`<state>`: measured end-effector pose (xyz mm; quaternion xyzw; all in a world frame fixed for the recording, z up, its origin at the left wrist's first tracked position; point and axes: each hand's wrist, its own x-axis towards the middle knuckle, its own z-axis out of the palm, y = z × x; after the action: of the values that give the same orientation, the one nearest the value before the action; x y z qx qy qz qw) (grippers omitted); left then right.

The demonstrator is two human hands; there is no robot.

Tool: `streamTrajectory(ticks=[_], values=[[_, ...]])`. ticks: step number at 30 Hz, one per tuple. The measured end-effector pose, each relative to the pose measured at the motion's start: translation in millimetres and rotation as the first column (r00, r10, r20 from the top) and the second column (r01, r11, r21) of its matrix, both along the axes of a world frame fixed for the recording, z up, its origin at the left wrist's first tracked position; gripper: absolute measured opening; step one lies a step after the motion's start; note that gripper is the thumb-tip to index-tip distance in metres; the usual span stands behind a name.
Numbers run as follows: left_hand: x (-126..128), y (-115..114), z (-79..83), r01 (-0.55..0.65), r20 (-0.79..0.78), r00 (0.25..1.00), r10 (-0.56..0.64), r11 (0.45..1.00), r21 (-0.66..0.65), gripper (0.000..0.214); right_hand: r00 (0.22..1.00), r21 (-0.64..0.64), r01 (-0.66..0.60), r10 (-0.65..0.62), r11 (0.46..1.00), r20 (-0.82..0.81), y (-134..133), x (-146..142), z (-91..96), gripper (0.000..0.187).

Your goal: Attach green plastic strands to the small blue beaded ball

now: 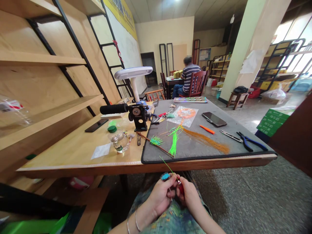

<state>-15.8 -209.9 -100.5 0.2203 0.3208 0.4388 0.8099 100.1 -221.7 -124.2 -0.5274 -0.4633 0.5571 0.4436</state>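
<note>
Above my lap, past the table's front edge, both hands are close together. My left hand is closed around a small piece with a bright blue bristly head; a thin stem shows below its fingers. A fine green strand rises from between the fingertips toward the table. In my right hand is a red-handled tool with a shiny metal tip, pinched against the left fingertips; its kind is partly hidden. Bundles of green strands and brown-orange strands lie on the grey mat.
Blue-handled pliers, small snips, an orange pen-like piece and a phone lie at right on the mat. A black clamp stand, glass jar and lamp stand left. Someone sits at a far table.
</note>
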Motion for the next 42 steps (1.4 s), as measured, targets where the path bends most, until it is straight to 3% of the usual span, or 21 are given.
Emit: streamTrajectory(ticks=[34, 40, 42], values=[[0.3, 1.4, 0.9, 0.017, 0.0, 1.0, -0.017, 1.0, 0.013, 0.029, 0.997, 0.005, 0.003, -0.003, 1.0, 0.073, 2.4, -0.2, -6.9, 0.053], [0.6, 2.4, 0.2, 0.007, 0.0, 1.0, -0.007, 1.0, 0.004, 0.031, 0.986, 0.127, -0.016, -0.006, 0.992, 0.167, 2.6, 3.8, -6.1, 0.029], [0.8, 2.0, 1.4, 0.006, -0.006, 1.0, -0.006, 1.0, 0.001, 0.033, 0.986, 0.125, -0.022, 0.001, 0.992, 0.169, 2.5, 4.1, -4.2, 0.031]])
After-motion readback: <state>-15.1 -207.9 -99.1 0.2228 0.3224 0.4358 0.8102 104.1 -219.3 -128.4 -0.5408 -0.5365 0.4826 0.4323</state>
